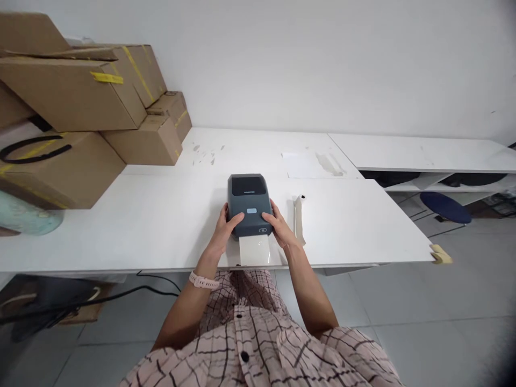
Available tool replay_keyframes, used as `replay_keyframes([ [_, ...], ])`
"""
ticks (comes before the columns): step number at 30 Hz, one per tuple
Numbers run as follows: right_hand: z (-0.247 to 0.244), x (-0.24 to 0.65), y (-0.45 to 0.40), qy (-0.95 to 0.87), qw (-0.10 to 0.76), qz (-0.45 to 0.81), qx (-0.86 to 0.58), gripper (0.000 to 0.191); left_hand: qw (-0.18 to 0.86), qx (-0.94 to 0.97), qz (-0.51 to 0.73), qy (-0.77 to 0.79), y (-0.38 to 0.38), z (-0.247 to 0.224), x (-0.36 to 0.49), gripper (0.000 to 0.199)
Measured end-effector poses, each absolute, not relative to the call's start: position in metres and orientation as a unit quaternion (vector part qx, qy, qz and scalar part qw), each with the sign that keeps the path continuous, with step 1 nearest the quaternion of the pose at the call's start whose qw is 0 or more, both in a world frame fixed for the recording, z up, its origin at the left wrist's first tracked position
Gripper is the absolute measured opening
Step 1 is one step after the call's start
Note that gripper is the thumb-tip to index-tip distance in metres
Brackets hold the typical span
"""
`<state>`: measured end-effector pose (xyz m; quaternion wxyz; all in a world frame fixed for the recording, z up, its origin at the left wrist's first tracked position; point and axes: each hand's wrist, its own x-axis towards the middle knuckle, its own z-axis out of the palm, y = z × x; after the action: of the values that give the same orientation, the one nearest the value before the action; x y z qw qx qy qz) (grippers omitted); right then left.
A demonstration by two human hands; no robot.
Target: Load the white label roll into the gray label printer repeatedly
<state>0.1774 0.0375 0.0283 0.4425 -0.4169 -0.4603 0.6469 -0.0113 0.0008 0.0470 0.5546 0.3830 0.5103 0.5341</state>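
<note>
A dark grey-blue label printer (250,200) rests on the white table near its front edge. From its front a strip of white label paper (255,251) sticks out towards me. My left hand (224,230) grips the printer's left side, thumb on top by the light-blue button. On the opposite side my right hand (279,224) holds it the same way, thumb on the top cover. The fingers of both hands are partly hidden along the printer's sides. Right of my right hand lies a small partly unrolled paper roll (299,217).
Cardboard boxes (141,140) are stacked at the left, with a pale green rounded object (30,214) in front. A white sheet (300,164) lies at the back of the table (355,231). Its right front corner carries a beige pad (441,254). A blue stool (445,207) stands beyond.
</note>
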Motion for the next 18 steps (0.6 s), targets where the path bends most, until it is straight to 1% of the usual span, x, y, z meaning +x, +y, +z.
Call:
replay_keyframes([
  [6, 0.033, 0.180, 0.037, -0.428, 0.442, 0.674, -0.409, 0.094, 0.583, 0.356, 0.534, 0.498, 0.004, 0.036, -0.013, 0.083],
  [13, 0.023, 0.167, 0.036, -0.365, 0.500, 0.677, -0.397, 0.092, 0.584, 0.348, 0.563, 0.469, 0.013, 0.033, -0.011, 0.085],
  [18, 0.024, 0.163, 0.023, -0.354, 0.511, 0.673, -0.400, 0.090, 0.591, 0.334, 0.559, 0.476, 0.003, 0.038, -0.011, 0.083],
])
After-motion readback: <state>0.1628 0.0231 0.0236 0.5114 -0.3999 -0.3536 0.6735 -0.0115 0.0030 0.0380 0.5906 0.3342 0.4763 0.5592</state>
